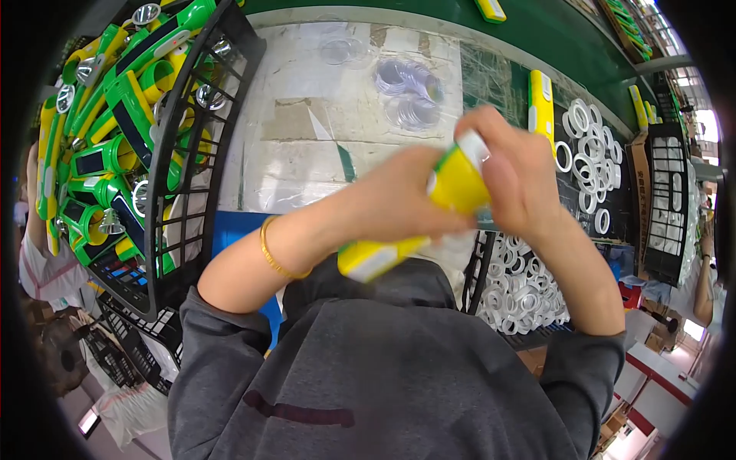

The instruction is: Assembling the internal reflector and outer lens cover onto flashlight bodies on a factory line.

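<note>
In front of my chest I hold a yellow and green flashlight [381, 259], tilted, its head up to the right and its handle end down to the left. My left hand [402, 192] is wrapped round its body near the head. My right hand [525, 180] is closed over the head's front end, where a white ring [473, 146] shows between the fingers. Both hands are somewhat blurred, and the fingertips under the flashlight are hard to make out. Beyond them on the table lie overlapping clear round lenses [410, 92].
A black crate [188, 146] at the left is heaped with green and yellow flashlights [126, 115]. White rings [590, 153] lie right of my right hand, and more fill a crate [525, 295] below it. Another flashlight [541, 100] lies on the table [287, 172].
</note>
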The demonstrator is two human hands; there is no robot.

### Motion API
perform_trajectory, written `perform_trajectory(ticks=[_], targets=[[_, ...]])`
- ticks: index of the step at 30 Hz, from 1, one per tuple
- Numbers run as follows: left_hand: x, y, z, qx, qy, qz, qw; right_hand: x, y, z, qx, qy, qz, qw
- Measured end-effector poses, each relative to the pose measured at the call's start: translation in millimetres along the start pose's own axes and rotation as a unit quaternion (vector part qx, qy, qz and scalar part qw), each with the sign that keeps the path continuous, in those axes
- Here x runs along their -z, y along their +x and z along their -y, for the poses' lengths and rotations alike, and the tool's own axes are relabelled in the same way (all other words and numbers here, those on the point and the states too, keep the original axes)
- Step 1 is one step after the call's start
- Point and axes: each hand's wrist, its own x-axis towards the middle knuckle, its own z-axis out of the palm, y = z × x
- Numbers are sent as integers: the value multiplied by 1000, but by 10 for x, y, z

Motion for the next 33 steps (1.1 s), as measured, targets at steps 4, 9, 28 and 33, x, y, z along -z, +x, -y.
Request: perform_trajectory(ticks=[4, 9, 28, 33], targets=[[13, 292, 323, -178, 467, -272, 822, -73, 186, -23, -182, -298, 129, 928], [61, 98, 232, -166, 455, -235, 843, 143, -64, -93, -117, 118, 88, 982], [24, 189, 118, -207, 450, -233, 837, -65, 205, -182, -69, -163, 13, 984], [106, 238, 179, -185, 600, -300, 718, 112, 379, -90, -424, 177, 187, 868]])
